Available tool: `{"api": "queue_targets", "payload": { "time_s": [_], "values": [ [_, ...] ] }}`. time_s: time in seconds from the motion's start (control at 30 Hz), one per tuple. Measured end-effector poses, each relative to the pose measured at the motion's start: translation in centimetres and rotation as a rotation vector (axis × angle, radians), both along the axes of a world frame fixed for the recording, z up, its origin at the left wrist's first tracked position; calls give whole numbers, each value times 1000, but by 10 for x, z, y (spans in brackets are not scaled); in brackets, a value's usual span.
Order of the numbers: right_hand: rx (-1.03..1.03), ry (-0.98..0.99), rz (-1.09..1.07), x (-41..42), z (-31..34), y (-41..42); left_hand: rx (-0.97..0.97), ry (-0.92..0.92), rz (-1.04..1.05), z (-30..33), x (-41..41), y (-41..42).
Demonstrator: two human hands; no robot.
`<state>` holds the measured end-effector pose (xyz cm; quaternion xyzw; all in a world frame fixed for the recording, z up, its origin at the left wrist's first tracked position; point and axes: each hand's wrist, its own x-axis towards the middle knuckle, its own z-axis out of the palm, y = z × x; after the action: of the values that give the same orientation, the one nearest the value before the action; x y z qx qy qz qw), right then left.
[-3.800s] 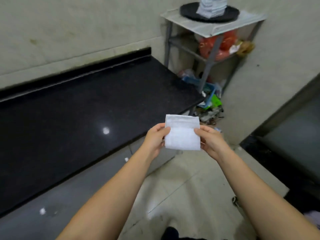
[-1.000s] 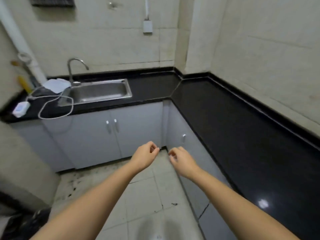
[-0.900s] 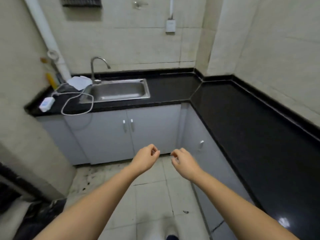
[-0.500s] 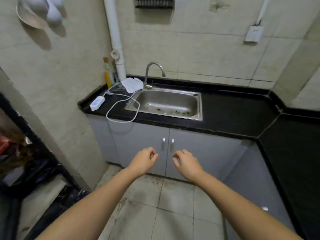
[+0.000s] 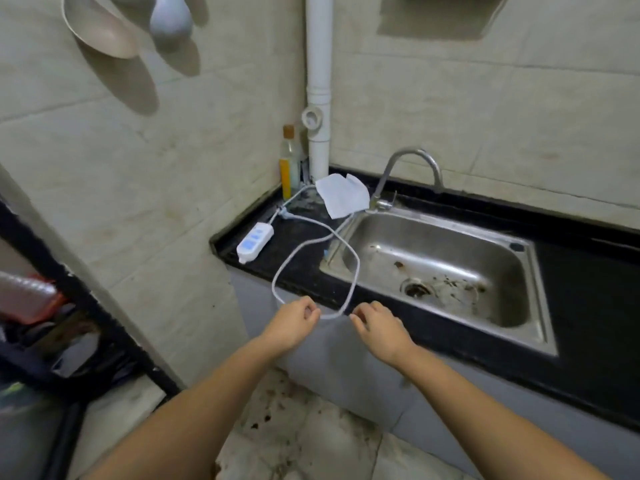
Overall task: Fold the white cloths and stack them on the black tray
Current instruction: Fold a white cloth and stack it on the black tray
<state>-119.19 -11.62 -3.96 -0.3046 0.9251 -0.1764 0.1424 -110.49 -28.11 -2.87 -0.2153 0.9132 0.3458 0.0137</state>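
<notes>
A white cloth point(image 5: 341, 199) lies crumpled on the black counter point(image 5: 588, 271), just left of the faucet point(image 5: 408, 171) and behind the steel sink point(image 5: 440, 268). My left hand point(image 5: 294, 325) and my right hand point(image 5: 377, 329) hover side by side in front of the counter's edge, well short of the cloth. Both have loosely curled fingers and hold nothing. The black tray is out of view.
A white power strip point(image 5: 254, 242) lies on the counter's left end, and its cable point(image 5: 311, 265) loops over the edge near my hands. A bottle point(image 5: 289, 164) stands in the corner by a white pipe point(image 5: 318, 84). A dark rack point(image 5: 52, 334) stands at the left.
I have turned left from the long counter to the sink. The folded cloth I held earlier is gone from my hands. The sink and the cloth by the faucet are closer now.
</notes>
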Motion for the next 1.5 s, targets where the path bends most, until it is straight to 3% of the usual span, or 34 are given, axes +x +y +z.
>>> {"api": "queue_targets", "payload": {
  "time_s": [0.27,0.73,0.9,1.0,1.17,1.27,1.5],
  "values": [
    [-82,-108,-92,-121,3,-83,8,-51,-71,7,-124,-90],
    [38,36,31,-349,-46,-218,-98,-144,-140,-45,-371,-181],
    [105,109,82,-375,-80,-244,-249,-203,-262,-79,-406,-197],
    [80,245,104,-383,-93,-249,-260,-176,-258,-93,-411,-200],
    [91,236,122,-387,-90,-250,-265,-152,-261,-96,-412,-203],
    [-11,80,68,-387,-67,-248,-272,-94,-245,-87,-408,-202],
    [-544,-101,-193,-363,0,-203,-264,186,-182,-32,-384,-185]
  ]
}}
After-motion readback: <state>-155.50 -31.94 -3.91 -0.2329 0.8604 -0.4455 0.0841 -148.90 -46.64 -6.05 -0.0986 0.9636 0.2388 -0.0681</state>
